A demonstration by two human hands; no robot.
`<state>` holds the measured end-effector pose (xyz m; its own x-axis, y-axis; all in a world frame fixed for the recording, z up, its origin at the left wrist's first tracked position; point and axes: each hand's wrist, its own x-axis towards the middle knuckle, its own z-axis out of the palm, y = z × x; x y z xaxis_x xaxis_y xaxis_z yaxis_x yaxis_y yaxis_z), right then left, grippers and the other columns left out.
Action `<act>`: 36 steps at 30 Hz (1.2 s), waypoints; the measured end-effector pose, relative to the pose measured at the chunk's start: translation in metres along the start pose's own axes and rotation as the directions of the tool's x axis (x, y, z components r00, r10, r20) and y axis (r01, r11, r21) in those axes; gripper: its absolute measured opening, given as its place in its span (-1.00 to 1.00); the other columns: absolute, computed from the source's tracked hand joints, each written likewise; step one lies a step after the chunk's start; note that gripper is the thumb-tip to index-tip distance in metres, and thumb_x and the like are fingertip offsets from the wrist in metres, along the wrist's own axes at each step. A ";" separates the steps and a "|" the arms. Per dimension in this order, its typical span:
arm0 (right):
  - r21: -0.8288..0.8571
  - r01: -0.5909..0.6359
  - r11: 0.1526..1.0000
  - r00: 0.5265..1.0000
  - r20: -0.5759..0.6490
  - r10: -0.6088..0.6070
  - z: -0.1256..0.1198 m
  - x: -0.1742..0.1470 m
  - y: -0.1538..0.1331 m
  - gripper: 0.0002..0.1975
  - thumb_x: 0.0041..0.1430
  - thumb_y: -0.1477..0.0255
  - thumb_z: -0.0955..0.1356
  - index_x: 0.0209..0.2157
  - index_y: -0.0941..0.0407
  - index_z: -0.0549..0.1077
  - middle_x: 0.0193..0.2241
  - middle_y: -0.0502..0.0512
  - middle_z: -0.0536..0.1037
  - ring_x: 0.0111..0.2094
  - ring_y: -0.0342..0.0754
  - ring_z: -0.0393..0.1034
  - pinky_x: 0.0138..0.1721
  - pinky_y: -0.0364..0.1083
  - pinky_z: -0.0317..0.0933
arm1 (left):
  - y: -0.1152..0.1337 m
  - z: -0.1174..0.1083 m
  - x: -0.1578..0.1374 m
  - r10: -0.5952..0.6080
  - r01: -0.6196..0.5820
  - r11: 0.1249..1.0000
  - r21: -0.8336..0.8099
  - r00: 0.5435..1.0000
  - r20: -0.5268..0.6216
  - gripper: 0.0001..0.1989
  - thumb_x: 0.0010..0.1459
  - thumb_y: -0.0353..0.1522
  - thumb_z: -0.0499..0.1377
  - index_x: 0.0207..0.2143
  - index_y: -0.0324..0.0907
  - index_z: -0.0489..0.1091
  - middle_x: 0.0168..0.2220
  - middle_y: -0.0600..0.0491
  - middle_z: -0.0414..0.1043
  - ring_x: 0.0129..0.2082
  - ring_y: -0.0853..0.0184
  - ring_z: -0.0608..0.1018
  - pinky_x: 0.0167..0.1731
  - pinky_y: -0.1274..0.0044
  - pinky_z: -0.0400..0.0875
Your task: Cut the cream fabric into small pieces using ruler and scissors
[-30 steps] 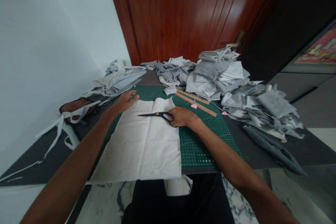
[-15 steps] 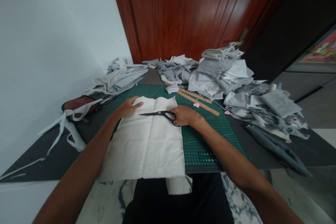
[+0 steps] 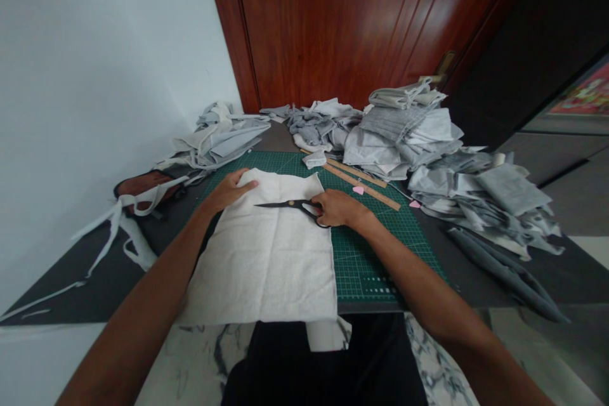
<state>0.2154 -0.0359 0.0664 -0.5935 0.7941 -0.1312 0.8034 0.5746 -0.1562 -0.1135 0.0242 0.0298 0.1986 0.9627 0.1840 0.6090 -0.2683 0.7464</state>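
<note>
A cream cloth (image 3: 266, 260) lies over a green cutting mat (image 3: 361, 260), its near edge reaching the front of the table. At the cloth's far left corner, my left hand (image 3: 232, 190) pinches it, thumb on top and the other fingers mostly hidden. My right hand (image 3: 341, 208) grips black scissors (image 3: 291, 203) by the handles at the cloth's right edge. The blades look closed and point left, resting across the upper part of the cloth. Whether my right fingers also hold the cloth cannot be made out.
Piles of grey fabric (image 3: 404, 133) stand along the back and right. Two wooden rulers (image 3: 364, 185) and a pink chip (image 3: 358, 190) lie on the mat. On the left are a brown pouch (image 3: 143, 184) and pale strips (image 3: 111, 235). A cloth piece (image 3: 328, 336) hangs at the front edge.
The cloth's far edge, wavy before, now lies straighter and flatter. My left hand has shifted slightly away from me at the corner. The scissors keep nearly the same position.
</note>
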 end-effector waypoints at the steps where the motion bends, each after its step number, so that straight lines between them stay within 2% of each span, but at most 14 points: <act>1: 0.001 -0.002 1.000 1.000 -0.001 0.002 0.000 0.000 0.000 -0.82 0.10 0.43 0.41 -0.24 0.16 0.58 -0.28 0.19 0.64 -0.28 0.02 0.48 -0.37 -0.09 0.03 | 0.000 0.000 0.000 0.000 0.000 1.000 -0.008 1.000 -0.001 -0.35 0.02 0.20 0.22 -0.19 -0.19 0.44 -0.21 0.01 0.54 -0.19 0.18 0.54 -0.19 0.50 0.44; 8: 0.021 0.009 1.000 1.000 -0.027 -0.009 0.002 0.000 0.002 -0.85 0.08 0.46 0.41 -0.28 0.17 0.58 -0.33 0.19 0.63 -0.31 0.01 0.44 -0.38 -0.08 0.00 | -0.001 0.000 -0.001 0.001 -0.002 0.999 -0.034 1.000 -0.009 -0.35 0.02 0.21 0.22 -0.19 -0.18 0.43 -0.24 0.03 0.52 -0.24 0.22 0.51 -0.29 0.53 0.42; 15: 0.044 0.023 0.999 0.998 -0.052 -0.021 0.003 -0.001 0.004 -0.89 0.07 0.47 0.41 -0.33 0.17 0.58 -0.37 0.17 0.61 -0.37 -0.03 0.40 -0.40 -0.09 -0.04 | -0.003 -0.001 0.000 0.021 -0.022 0.998 -0.051 1.000 -0.011 -0.31 0.02 0.21 0.23 -0.10 -0.19 0.48 -0.15 -0.01 0.57 -0.20 0.20 0.55 -0.26 0.52 0.44; 26: 0.119 0.057 0.991 0.996 -0.068 -0.049 0.005 -0.001 0.010 -0.97 0.03 0.50 0.39 -0.42 0.15 0.51 -0.51 0.04 0.51 -0.50 -0.13 0.22 -0.44 -0.11 -0.08 | -0.002 -0.001 -0.002 -0.002 0.000 0.995 -0.097 1.000 -0.019 -0.26 -0.03 0.23 0.26 -0.10 -0.21 0.49 -0.17 -0.02 0.59 -0.22 0.19 0.57 -0.27 0.51 0.46; 36: 0.221 0.078 0.972 0.997 -0.034 -0.072 0.008 0.003 0.020 -0.96 -0.01 0.53 0.38 -0.43 0.14 0.47 -0.54 -0.05 0.42 -0.50 -0.16 0.22 -0.44 -0.13 -0.07 | 0.000 -0.002 -0.003 -0.022 0.019 0.996 -0.090 0.999 -0.030 -0.22 -0.08 0.27 0.25 -0.13 -0.21 0.48 -0.20 -0.01 0.58 -0.23 0.19 0.55 -0.30 0.53 0.44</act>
<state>0.2289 -0.0237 0.0553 -0.6481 0.7566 -0.0866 0.7239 0.5768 -0.3785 -0.1157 0.0218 0.0311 0.1624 0.9689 0.1869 0.5407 -0.2458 0.8045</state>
